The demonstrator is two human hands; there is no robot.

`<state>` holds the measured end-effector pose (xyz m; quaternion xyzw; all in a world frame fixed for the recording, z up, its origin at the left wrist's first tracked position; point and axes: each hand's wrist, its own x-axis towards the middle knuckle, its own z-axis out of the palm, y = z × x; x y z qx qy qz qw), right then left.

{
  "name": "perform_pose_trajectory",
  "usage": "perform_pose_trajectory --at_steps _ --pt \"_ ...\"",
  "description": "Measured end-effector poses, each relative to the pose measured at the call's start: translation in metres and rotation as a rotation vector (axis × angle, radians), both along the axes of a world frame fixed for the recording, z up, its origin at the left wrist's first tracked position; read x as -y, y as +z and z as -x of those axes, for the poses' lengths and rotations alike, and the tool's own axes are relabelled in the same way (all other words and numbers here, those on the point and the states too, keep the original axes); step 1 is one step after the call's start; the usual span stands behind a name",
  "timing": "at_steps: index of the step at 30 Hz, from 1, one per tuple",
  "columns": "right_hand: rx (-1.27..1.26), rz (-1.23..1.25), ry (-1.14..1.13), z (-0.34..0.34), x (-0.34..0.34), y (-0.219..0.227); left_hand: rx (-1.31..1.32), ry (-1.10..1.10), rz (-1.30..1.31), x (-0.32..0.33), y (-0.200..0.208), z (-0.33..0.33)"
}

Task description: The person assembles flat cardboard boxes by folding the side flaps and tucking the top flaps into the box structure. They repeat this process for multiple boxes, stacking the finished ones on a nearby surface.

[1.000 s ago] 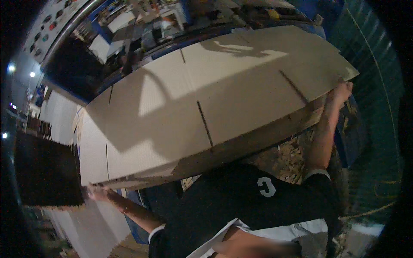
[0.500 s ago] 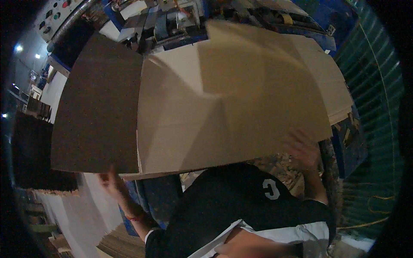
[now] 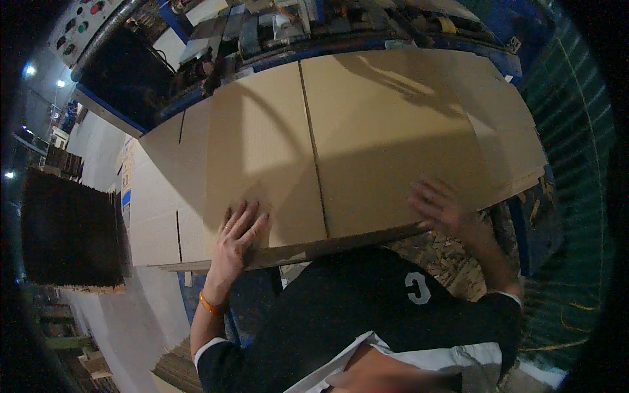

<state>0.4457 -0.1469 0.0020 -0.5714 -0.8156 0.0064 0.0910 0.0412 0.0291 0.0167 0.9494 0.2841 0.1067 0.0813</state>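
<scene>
A brown cardboard sheet (image 3: 380, 137) lies flat in front of me, with a dark straight line running across it from far to near edge. Under it, a wider slotted cardboard blank (image 3: 157, 203) shows at the left. My left hand (image 3: 241, 236) rests on the upper sheet close to its near left corner, fingers spread and palm down. Over the near right part of the sheet is my right hand (image 3: 438, 206), fingers stretched out and slightly blurred; whether it touches the board is unclear. Neither hand grips anything.
Beyond the cardboard stands a blue machine (image 3: 262, 46) with rollers and straps. A button panel (image 3: 82, 26) is at the far left. Stacked dark boards (image 3: 72, 229) stand left, more stacked cardboard (image 3: 177, 367) below. A green corrugated wall (image 3: 570, 196) closes the right; cardboard scraps (image 3: 452, 262) lie near me.
The dark panel raised at the left has gone from view, and the cardboard now lies flat. My left hand has moved from below the near edge onto the sheet; my right hand shifted slightly left.
</scene>
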Motion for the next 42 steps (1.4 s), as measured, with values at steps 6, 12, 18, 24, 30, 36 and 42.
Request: perform_pose_trajectory --at_steps 6,12,18,24,30,36,42 --pt "0.146 -0.023 -0.082 -0.059 -0.077 0.002 0.147 0.021 -0.026 -0.066 0.001 -0.013" --pt "0.048 0.165 -0.242 -0.095 -0.16 0.001 0.295 -0.097 -0.308 -0.153 -0.018 -0.056" --pt "0.19 -0.059 -0.326 -0.105 -0.205 0.002 0.191 0.054 -0.448 -0.203 -0.028 -0.097" --pt "0.329 -0.142 -0.651 -0.076 -0.208 -0.014 0.105 0.434 -0.445 -0.202 -0.027 -0.107" --pt "0.014 0.07 -0.67 -0.075 -0.232 -0.023 0.32 0.565 -0.322 -0.154 -0.033 -0.093" --pt "-0.214 0.119 -0.441 -0.093 -0.179 0.001 0.52 1.14 -0.399 -0.088 -0.032 0.018" --pt "-0.201 -0.531 -1.189 -0.193 0.04 -0.082 0.744 1.556 -0.071 -0.043 -0.057 0.102"
